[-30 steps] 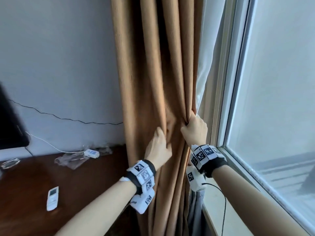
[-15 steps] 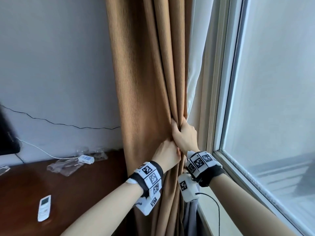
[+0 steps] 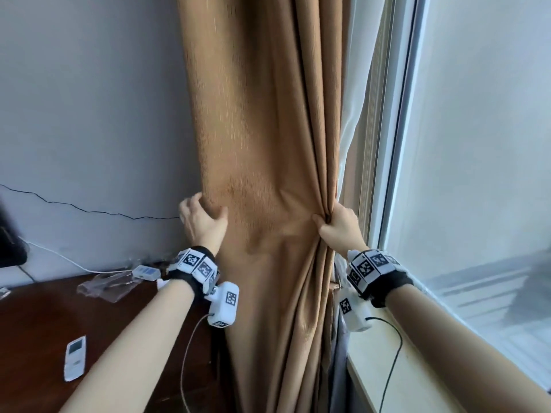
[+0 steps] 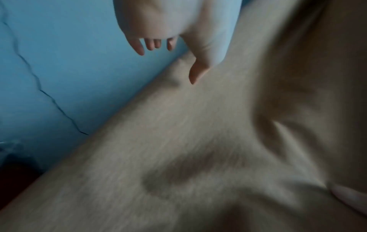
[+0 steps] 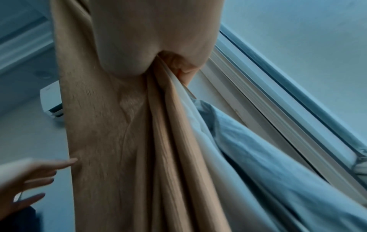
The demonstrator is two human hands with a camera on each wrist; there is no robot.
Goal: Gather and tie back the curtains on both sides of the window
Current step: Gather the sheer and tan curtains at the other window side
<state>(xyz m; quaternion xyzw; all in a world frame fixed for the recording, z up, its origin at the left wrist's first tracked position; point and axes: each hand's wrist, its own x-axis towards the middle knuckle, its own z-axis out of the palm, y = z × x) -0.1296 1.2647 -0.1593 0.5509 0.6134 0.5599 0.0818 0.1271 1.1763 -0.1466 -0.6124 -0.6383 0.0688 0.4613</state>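
Head view: the right hand (image 3: pixel 338 229) pinches the bunched folds of the tan curtain (image 3: pixel 268 144); the left hand (image 3: pixel 202 223), fingers spread, cups its wall-side edge. Sweeping that edge across to the held folds should gather it evenly.

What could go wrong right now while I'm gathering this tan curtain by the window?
Your left hand lies on the tan fabric curtain's wall-side edge with fingers open, not gripping, so that edge may slide free. Your right hand clamps only the window-side folds, so the white lining behind might escape the bundle. The left wrist cable hangs close to the cloth and might snag.
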